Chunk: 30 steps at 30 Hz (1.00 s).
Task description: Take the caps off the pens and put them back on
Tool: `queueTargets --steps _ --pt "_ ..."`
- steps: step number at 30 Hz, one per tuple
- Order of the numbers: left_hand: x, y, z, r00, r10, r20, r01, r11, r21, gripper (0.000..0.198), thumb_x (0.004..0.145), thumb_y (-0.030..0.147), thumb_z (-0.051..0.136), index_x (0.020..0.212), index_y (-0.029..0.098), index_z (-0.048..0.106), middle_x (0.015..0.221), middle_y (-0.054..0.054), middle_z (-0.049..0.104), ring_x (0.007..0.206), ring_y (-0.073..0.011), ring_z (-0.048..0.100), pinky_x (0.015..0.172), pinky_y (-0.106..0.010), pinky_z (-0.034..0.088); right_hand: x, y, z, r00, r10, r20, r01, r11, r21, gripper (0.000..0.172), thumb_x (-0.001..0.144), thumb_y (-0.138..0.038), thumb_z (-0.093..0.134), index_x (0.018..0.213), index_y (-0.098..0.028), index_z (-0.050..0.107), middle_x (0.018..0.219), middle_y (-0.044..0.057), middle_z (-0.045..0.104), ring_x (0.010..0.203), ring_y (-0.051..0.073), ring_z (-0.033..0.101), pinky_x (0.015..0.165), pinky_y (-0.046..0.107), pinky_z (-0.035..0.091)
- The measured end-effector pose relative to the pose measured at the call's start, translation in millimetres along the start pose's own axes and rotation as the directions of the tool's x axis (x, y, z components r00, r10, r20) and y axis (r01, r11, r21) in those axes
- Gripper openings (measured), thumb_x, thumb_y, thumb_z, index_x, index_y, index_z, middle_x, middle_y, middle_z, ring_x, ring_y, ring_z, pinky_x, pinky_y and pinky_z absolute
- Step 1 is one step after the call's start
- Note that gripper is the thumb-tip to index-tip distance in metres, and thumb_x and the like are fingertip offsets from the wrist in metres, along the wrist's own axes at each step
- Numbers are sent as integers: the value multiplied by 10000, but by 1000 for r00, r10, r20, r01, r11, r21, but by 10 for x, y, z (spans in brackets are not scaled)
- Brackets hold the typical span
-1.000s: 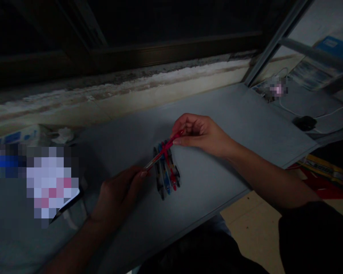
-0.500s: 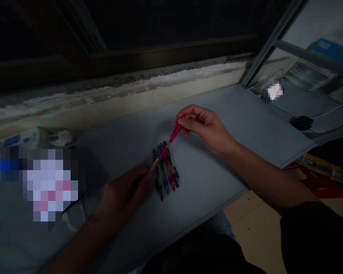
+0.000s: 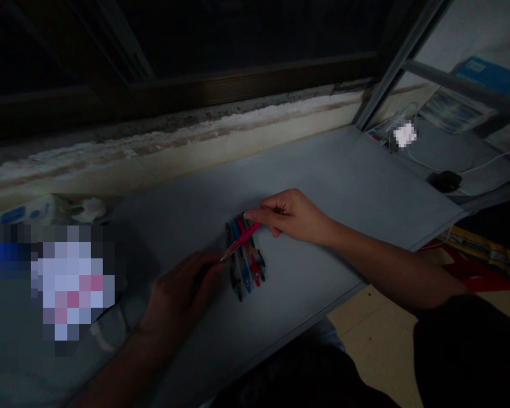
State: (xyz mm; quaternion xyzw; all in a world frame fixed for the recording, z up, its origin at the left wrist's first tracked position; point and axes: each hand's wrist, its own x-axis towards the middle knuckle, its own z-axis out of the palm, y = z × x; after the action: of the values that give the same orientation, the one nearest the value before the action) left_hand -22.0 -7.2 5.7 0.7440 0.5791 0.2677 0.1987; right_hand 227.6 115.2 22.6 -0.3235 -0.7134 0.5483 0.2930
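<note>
My right hand (image 3: 295,218) pinches a pink-red pen piece (image 3: 250,232) between thumb and fingers. Towards my left hand (image 3: 176,294), the piece meets a slim, partly clear pen tube (image 3: 228,253), whose lower end my left fingers close around. The two parts lie in one slanting line, and I cannot tell how firmly they are joined. Under them, several pens lie side by side on the grey desktop: a blue pen (image 3: 246,277), a red pen (image 3: 255,271) and dark-ended ones such as the black pen (image 3: 237,286) at the left of the row.
The grey desktop (image 3: 318,170) runs along a wall ledge beneath a dark window. At the left are a crumpled white item (image 3: 89,209) and a blurred-out object. A metal frame (image 3: 380,90), cables and a black object (image 3: 446,181) stand at the right.
My right hand has moved down and left with the pink-red piece. The gap between my hands has shrunk, and less of the thin tube shows. My left hand has hardly moved.
</note>
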Motion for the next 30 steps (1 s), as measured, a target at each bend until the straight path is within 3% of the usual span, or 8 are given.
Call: queueTargets --steps 3,5,7,10,15,19,26,30 --pt "6 -8 4 1000 -10 3 10 1000 18 398 1027 526 502 1095 221 748 949 -35 814 760 -174 761 712 -226 584 0 -43 -76 998 -36 50 36 999 -2 367 898 -506 752 884 -152 655 622 -51 620 528 65 485 529 213 358" --pt "14 -8 4 999 -37 5 37 999 37 410 1022 540 494 1077 222 747 923 -35 814 724 -174 753 682 -230 580 9 -69 -125 988 -85 128 81 996 31 414 828 -479 824 1030 -158 657 744 -37 685 579 73 527 557 210 390" --pt "19 -3 4 998 -55 13 54 997 50 427 1014 559 485 1052 225 749 879 -30 811 676 -173 740 648 -234 576 12 -85 -157 975 -57 214 69 996 -52 369 881 -504 766 863 -150 664 669 -38 646 558 72 520 572 218 394" --pt "16 0 -1 998 -52 19 51 997 58 444 1011 580 482 1058 236 758 899 -30 818 710 -184 757 659 -236 584 5 -85 -172 971 53 234 -1 976 -217 555 1012 -551 572 618 -161 574 488 -55 489 486 70 461 564 235 368" --pt "-5 -28 -17 999 -46 10 45 995 83 424 1021 561 490 1090 249 769 982 -26 832 818 -208 792 741 -243 605 4 -78 -141 961 -122 247 145 986 -78 324 930 -481 724 957 -170 636 740 -36 654 629 87 558 624 228 409" --pt "11 -40 -19 998 -51 22 49 996 77 427 1017 561 493 1072 251 781 939 -17 833 777 -198 787 731 -233 601 14 -88 -124 953 -57 298 145 948 -282 465 1072 -495 471 746 -178 567 558 -51 540 560 95 534 666 247 415" --pt "33 -31 -37 985 -155 73 154 988 23 433 1009 575 506 1100 249 776 860 -2 828 729 -202 783 612 -230 585 9 -133 -148 915 -121 385 225 945 -238 364 1047 -474 543 882 -163 637 659 -40 602 632 94 572 678 240 419" --pt "-46 8 -54 1000 -24 -7 24 996 87 332 1031 516 527 1091 283 756 928 1 815 767 -190 772 703 -252 596 -21 -143 -101 935 18 354 83 960 -269 484 1075 -502 467 733 -174 569 517 -74 485 504 82 507 627 246 406"
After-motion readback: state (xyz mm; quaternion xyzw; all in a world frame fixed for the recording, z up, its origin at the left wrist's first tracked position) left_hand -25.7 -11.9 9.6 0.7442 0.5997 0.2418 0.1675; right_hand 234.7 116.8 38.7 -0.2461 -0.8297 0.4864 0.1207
